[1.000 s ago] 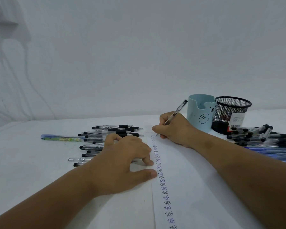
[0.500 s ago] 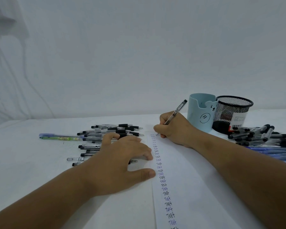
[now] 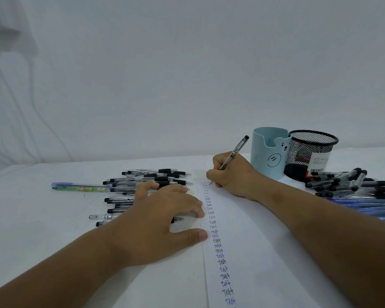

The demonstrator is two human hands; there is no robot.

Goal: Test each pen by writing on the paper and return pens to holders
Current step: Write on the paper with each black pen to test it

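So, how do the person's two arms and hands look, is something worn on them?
Both forearms are bare as far as the picture shows: no sleeve reaches into view. The left hand and the right hand wear no glove, and no ring, watch or bracelet shows on the fingers or wrists. The nails that show are short and unpainted. No markings appear on either arm.

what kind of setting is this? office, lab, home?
Can't tell for sure; likely a plain desk set up for pen testing. A white table against a bare wall, loose pens in piles, two pen holders, and a paper with "Test" written in a column.
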